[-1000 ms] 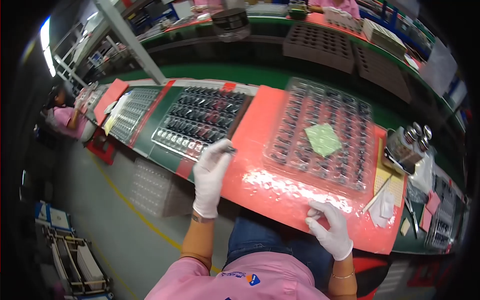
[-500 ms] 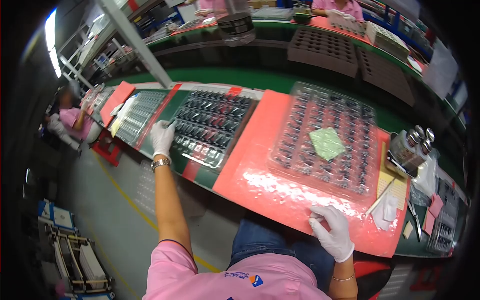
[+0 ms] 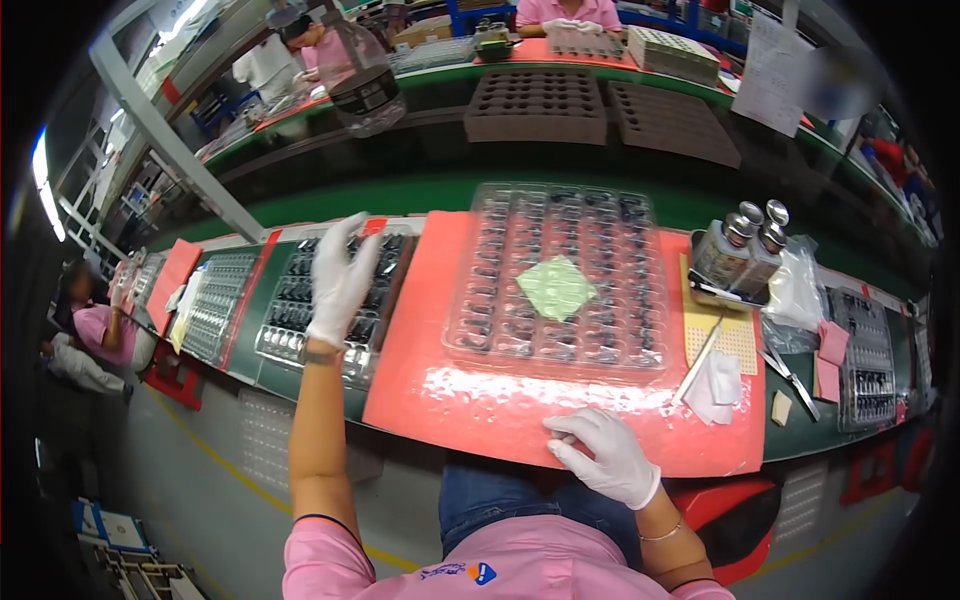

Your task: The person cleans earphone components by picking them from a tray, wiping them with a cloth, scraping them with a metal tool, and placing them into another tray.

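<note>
My left hand (image 3: 343, 280), in a white glove, is raised over the left clear tray (image 3: 275, 345) of small dark parts. Its fingers are spread apart, and nothing shows between them. My right hand (image 3: 605, 460), also gloved, is at the front edge of the pink mat (image 3: 410, 385). Its fingers are bent toward the thumb; whether a small piece is between the tips is hidden. Ahead of it on the mat lies a larger clear tray (image 3: 555, 360) with rows of dark parts, and a pale green folded cloth (image 3: 556, 288) rests on top.
To the right stand metal-capped bottles (image 3: 735, 245) in a holder. Tweezers (image 3: 700, 360), white wipes (image 3: 715, 388), scissors (image 3: 790, 378) and another parts tray (image 3: 866, 360) lie nearby. Brown foam blocks (image 3: 535, 105) sit beyond the green belt. Co-workers sit across and at far left.
My left hand has gone from the left side of the left tray to above it, its fingers opening out. My right hand keeps its bent pose by the mat edge. The view has turned right.
</note>
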The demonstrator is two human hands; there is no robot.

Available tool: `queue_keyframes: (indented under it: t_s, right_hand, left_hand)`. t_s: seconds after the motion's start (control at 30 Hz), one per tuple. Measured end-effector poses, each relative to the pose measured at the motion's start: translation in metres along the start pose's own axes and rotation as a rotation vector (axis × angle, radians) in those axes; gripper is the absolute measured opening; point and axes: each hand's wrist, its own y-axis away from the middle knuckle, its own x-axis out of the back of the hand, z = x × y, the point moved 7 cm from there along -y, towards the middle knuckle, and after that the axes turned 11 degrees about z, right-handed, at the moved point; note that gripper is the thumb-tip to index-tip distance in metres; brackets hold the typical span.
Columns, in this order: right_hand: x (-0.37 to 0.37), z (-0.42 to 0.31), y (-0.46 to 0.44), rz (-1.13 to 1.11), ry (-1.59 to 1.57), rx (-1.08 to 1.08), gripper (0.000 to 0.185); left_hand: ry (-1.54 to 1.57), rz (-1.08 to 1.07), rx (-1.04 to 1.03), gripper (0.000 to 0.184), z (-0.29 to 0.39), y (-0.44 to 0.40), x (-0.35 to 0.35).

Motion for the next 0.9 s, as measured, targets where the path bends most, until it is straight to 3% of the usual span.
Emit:
queue_keyframes:
  t_s: [0.13, 0.33, 0.43, 0.6, 0.87, 0.9]
  right_hand:
    - [0.000, 0.000, 0.001, -0.008, 0.008, 0.019, 0.021]
    - [0.002, -0.001, 0.003, 0.027, 0.015, 0.059, 0.021]
    - [0.005, 0.000, 0.006, 0.056, 0.019, 0.086, 0.021]
    - [0.006, -0.003, 0.007, 0.113, 0.043, 0.162, 0.021]
    - [0.006, 0.001, 0.005, 0.094, 0.001, 0.141, 0.022]
    - [0.006, 0.001, 0.006, 0.089, -0.010, 0.140, 0.022]
  left_hand:
    - [0.091, -0.175, -0.636, 0.030, 0.098, -0.008, -0.104]
    - [-0.206, -0.152, -0.830, 0.017, 0.143, -0.007, -0.204]
    - [-0.388, -0.348, -0.623, 0.011, 0.122, -0.011, -0.233]
    - [-0.329, -0.366, -0.525, 0.009, 0.105, -0.014, -0.236]
    - [0.070, -0.285, -0.301, 0.013, 0.111, -0.019, -0.217]
    - [0.212, -0.344, -0.149, 0.013, 0.115, -0.018, -0.208]
